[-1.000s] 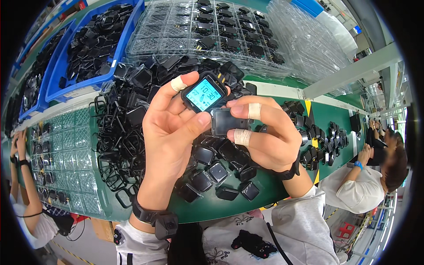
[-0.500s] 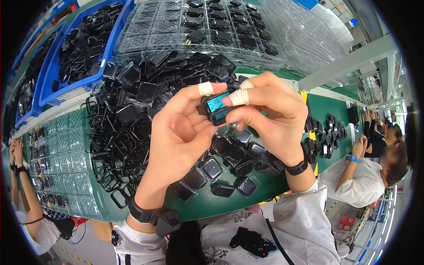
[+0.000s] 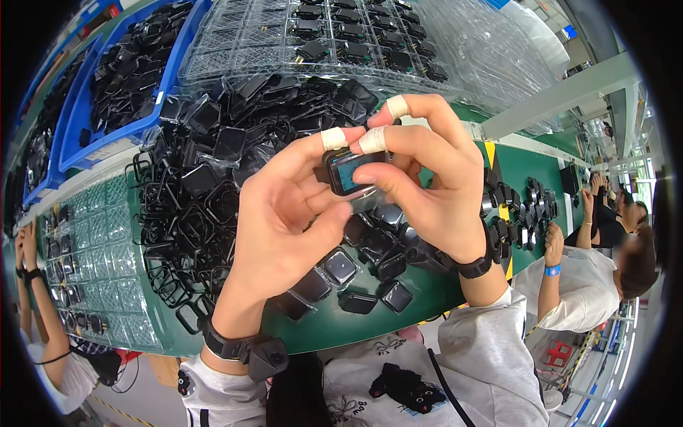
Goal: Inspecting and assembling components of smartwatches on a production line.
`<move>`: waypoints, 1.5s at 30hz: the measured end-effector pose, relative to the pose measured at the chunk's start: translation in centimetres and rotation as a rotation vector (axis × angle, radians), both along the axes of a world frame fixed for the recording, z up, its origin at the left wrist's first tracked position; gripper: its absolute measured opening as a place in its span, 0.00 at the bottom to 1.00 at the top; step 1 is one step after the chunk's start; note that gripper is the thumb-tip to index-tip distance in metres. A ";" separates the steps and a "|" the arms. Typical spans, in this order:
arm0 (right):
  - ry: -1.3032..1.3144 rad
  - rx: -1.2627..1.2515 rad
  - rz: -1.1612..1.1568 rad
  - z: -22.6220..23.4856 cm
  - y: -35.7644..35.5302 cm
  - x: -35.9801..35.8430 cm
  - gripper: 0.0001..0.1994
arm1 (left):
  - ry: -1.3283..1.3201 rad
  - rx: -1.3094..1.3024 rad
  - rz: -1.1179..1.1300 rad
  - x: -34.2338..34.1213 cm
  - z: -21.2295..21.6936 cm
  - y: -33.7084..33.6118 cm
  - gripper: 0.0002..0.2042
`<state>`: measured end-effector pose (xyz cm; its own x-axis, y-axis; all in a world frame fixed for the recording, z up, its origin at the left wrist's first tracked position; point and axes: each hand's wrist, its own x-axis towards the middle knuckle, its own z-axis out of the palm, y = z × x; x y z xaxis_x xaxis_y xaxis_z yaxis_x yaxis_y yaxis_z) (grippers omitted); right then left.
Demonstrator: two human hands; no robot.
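Right now both hands meet above the middle of the green tabletop (image 3: 427,299), and a small black module (image 3: 346,171) with a lit blue screen sits between them. The left hand (image 3: 284,220) closes its grip on the module from the left: its taped forefinger presses the upper edge and its thumb reaches up toward the lower edge. The right hand (image 3: 434,185) is also closed on it, with two taped fingertips (image 3: 373,139) pinching the upper right corner while the remaining fingers curl behind.

To do this well, I judge that the pressure should stay on the module's rim and off the glass, so the screen stays readable and unsmudged. Keeping the face tilted toward the eyes, with the left hand as the steady support and the right doing the fine work, looks safest. A thin clear film seems to hang below the module, though I cannot tell this for certain.

The module is held well above the tabletop, touching both grips and nothing else. Beneath it lies a heap of black parts (image 3: 213,171) spreading toward the far left. Clear trays (image 3: 341,35) with more modules line the far edge, and blue bins (image 3: 121,78) stand at the far left corner. Another person (image 3: 590,285) sits along the right edge.
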<state>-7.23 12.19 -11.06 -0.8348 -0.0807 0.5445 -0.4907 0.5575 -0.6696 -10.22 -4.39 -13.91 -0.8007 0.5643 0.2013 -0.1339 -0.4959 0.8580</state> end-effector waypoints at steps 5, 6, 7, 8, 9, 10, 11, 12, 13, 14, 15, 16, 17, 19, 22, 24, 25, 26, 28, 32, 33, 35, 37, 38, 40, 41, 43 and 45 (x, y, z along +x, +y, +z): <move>0.081 0.125 0.017 -0.4 -0.1 -0.1 0.15 | -0.037 -0.021 0.105 0.4 -0.1 0.2 0.24; -0.067 -0.046 0.039 -0.4 -0.1 0.1 0.18 | -0.042 -0.079 0.153 0.5 -0.1 0.2 0.23; -0.069 -0.042 0.041 -0.6 -0.2 0.3 0.18 | -0.024 -0.093 0.149 0.5 -0.2 0.3 0.23; -0.128 -0.175 0.030 -0.6 -0.2 0.5 0.19 | -0.025 -0.065 0.187 0.7 -0.2 0.4 0.22; -0.193 -0.299 0.029 -0.8 -0.4 0.6 0.20 | -0.027 -0.038 0.227 0.7 -0.3 0.4 0.21; -0.227 -0.212 0.075 -0.6 -0.2 0.8 0.19 | -0.054 -0.049 0.271 0.8 -0.3 0.5 0.18; -0.238 -0.180 0.084 -0.6 -0.1 0.9 0.19 | -0.053 -0.031 0.282 0.8 -0.3 0.5 0.18; -0.187 -0.150 0.106 -0.5 -0.1 1.0 0.18 | -0.002 -0.047 0.282 0.8 -0.3 0.4 0.17; -0.144 -0.128 0.122 -0.5 -0.1 1.0 0.18 | 0.049 -0.063 0.281 0.9 -0.3 0.4 0.16; -0.150 -0.121 0.114 -0.4 -0.1 1.2 0.16 | 0.077 -0.046 0.290 0.9 -0.4 0.4 0.16; -0.138 -0.142 0.108 -0.3 -0.2 1.2 0.16 | 0.077 -0.046 0.289 0.9 -0.4 0.3 0.16; -0.094 -0.083 0.115 -0.2 -0.2 1.2 0.15 | 0.123 -0.050 0.286 1.0 -0.3 0.4 0.16; -0.045 -0.038 0.118 -0.1 -0.2 1.3 0.14 | 0.150 -0.049 0.282 1.0 -0.3 0.3 0.15; -0.023 -0.046 0.103 -0.1 -0.3 1.3 0.12 | 0.174 -0.084 0.318 1.2 -0.4 0.4 0.14; 0.132 -0.098 0.070 -0.4 -0.5 1.2 0.11 | 0.238 0.003 0.271 0.9 -0.4 0.2 0.11; 0.182 -0.071 0.148 -0.8 -0.5 1.2 0.10 | 0.286 0.014 0.278 0.7 -0.5 -0.1 0.10; 0.181 -0.061 0.147 -1.0 -0.5 1.2 0.10 | 0.335 0.025 0.289 0.6 -0.5 -0.1 0.10; 0.199 -0.084 0.158 -1.3 -0.6 1.2 0.10 | 0.362 0.016 0.310 0.7 -0.6 -0.2 0.09; 0.216 -0.105 0.171 -1.8 -0.7 1.2 0.11 | 0.396 0.002 0.336 0.9 -0.5 -0.2 0.09; 0.165 -0.289 0.109 -2.6 -1.5 1.2 0.12 | 0.230 0.000 0.339 1.4 0.1 0.2 0.10; 0.047 -0.477 0.119 -2.6 -1.8 1.5 0.11 | 0.189 -0.044 0.290 1.1 0.3 0.1 0.11; -0.111 -0.565 0.137 -2.1 -1.6 1.6 0.12 | 0.197 -0.104 0.317 1.0 0.8 0.0 0.15; -0.126 -0.444 0.112 -1.4 -1.6 1.7 0.13 | 0.332 -0.238 0.392 1.3 1.2 -0.4 0.15; -0.160 -0.347 0.081 -0.9 -1.5 2.0 0.13 | 0.444 -0.365 0.474 1.4 1.2 -0.4 0.16; -0.089 -0.108 0.077 -0.1 -1.2 2.4 0.14 | 0.582 -0.403 0.561 1.6 1.0 -0.1 0.18; -0.053 0.113 0.068 0.2 -1.1 2.6 0.15 | 0.721 -0.425 0.664 1.6 0.7 0.1 0.20; -0.020 0.133 0.033 0.3 -1.2 2.7 0.14 | 0.863 -0.444 0.762 1.8 0.5 0.1 0.23; 0.006 0.069 0.072 0.1 -1.1 2.7 0.11 | 0.888 -0.458 0.630 1.9 0.6 -0.1 0.26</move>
